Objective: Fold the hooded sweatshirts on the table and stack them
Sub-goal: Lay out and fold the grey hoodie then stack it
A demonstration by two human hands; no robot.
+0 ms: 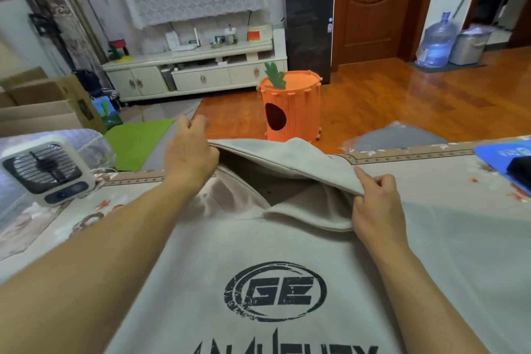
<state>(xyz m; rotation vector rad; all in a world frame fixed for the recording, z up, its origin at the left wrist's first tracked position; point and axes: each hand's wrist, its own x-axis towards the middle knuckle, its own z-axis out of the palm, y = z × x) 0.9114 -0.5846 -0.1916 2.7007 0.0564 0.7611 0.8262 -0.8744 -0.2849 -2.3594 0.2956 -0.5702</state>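
Item one: pale grey cotton hooded sweatshirt (pixel 258 261) with a black circular "GE" logo print, lying flat on the table (pixel 431 178) directly in front of me, chest up, its hood (pixel 287 158) pointing away toward the far edge. The table wears a beige floral-patterned cloth, and the garment covers most of its middle.

Item two: my left hand (pixel 188 152), at the hood's far left corner. The fingers are curled and appear to pinch the hood's rim there, though the fingertips are partly hidden behind the knuckles, so the exact hold is hard to read.

Item three: my right hand (pixel 376 204), nearer me on the hood's right side. Thumb and curled fingers pinch the hood's edge, index finger stretched out along the fabric. Between the two hands the upper layer of the hood is lifted, so the opening gapes and the darker lining shows.

Item four: small white box-shaped desk fan (pixel 47 172), standing on the table's left end, well apart from the sweatshirt.

Item five: flat blue mat (pixel 500 155) with a dark object on it, at the table's far right corner.

Item six: orange carrot-shaped slatted bin (pixel 290 106), on the wooden floor beyond the table.
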